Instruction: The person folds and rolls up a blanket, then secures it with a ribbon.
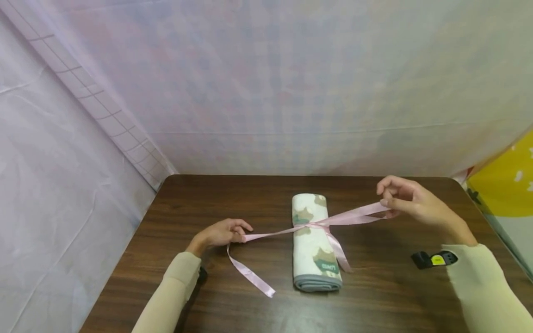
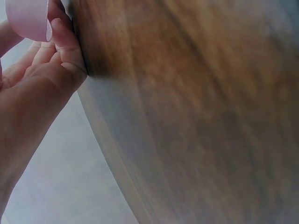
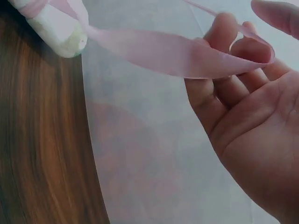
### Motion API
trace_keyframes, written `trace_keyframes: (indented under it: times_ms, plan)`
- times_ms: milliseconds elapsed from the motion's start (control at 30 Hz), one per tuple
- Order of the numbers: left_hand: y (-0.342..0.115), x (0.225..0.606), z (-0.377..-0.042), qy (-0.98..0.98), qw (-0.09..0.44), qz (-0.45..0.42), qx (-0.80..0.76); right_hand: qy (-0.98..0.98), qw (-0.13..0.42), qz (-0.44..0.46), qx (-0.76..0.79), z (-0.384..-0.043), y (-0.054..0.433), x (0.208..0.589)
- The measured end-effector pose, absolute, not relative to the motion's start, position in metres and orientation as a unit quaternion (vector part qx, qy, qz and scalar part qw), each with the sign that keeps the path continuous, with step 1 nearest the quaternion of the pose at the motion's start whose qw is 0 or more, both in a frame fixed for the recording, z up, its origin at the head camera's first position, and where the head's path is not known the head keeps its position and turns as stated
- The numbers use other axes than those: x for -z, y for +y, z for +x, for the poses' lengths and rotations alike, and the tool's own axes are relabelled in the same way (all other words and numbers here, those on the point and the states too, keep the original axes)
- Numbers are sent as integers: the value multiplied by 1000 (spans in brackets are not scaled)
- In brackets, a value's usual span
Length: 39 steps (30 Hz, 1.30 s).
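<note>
A rolled towel [image 1: 310, 254], white with tan and green patches and a grey edge, lies lengthwise on the table. Around its middle runs a pink satin ribbon [image 1: 354, 216], crossed on top. To the left of the towel, my left hand [image 1: 220, 232] pinches one stretch of ribbon, and a loose tail hangs from it to the tabletop. My right hand [image 1: 416, 203], raised on the other side, holds a ribbon loop pulled out from the crossing. In the right wrist view the loop [image 3: 163, 53] bends round curled fingers [image 3: 222, 32]. Another short tail drops beside the towel's right side.
The dark wooden table [image 1: 175, 282] ends at a pale curtain [image 1: 283, 92] behind it. White cloth [image 1: 50, 194] hangs along the left side. At the far right is a yellow cloth [image 1: 504, 182]. Each wrist wears a black strap.
</note>
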<state>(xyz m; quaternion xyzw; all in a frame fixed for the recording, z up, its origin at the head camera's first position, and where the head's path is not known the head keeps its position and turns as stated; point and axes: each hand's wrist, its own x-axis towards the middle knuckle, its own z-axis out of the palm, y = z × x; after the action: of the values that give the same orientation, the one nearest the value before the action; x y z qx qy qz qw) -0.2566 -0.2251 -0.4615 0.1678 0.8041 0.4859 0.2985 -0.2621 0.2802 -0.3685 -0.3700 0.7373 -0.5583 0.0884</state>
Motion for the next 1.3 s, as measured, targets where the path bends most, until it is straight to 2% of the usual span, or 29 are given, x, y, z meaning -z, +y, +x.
trace_keyframes:
  times_ms: [133,333,467,767,1000,1300]
  plan:
    - [-225,462,-257,805,298,170,-483,719,94,-394,565,-261,289,369]
    - [-225,460,-256,807,297,166,-483,776,63,-373,505,-256,298,364]
    - [-225,461,-256,806,296,168,-484,769,69,-373,515,-255,303,365]
    - [-226,461,-256,807,295,169,-483,872,24,-283,397,-247,312,362]
    - [-226,460,-256,806,296,168,-484,803,35,-339,489,-245,319,365]
    - [-226,460,-255,808,293,171,-482,845,-2,-286,451,-239,326,361]
